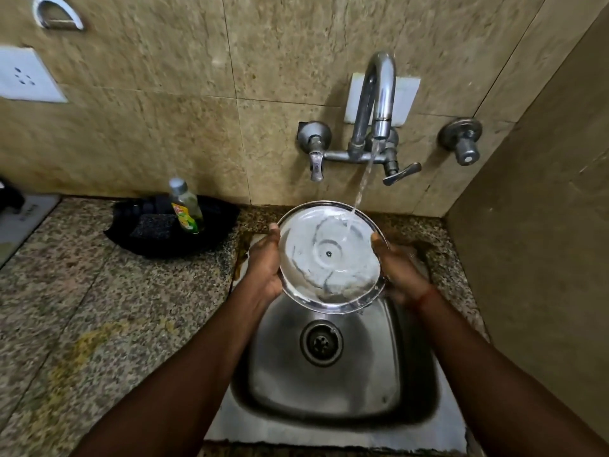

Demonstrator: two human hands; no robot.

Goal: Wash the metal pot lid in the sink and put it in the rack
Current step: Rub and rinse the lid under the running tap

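The lid is being gripped by its rim between the left hand and right hand above the sink, and is being struck near its far edge by water from the tap

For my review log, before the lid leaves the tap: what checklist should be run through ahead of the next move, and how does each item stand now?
1. Left hand and right hand grip the rim of the round metal pot lid: ok.
2. Water stream from the curved chrome tap lands on the lid: ok.
3. Lid free of white suds: not ok, foam streaks show.
4. Lid held over the steel sink for runoff: ok.
5. Rack ready to take it: cannot tell, none in view.
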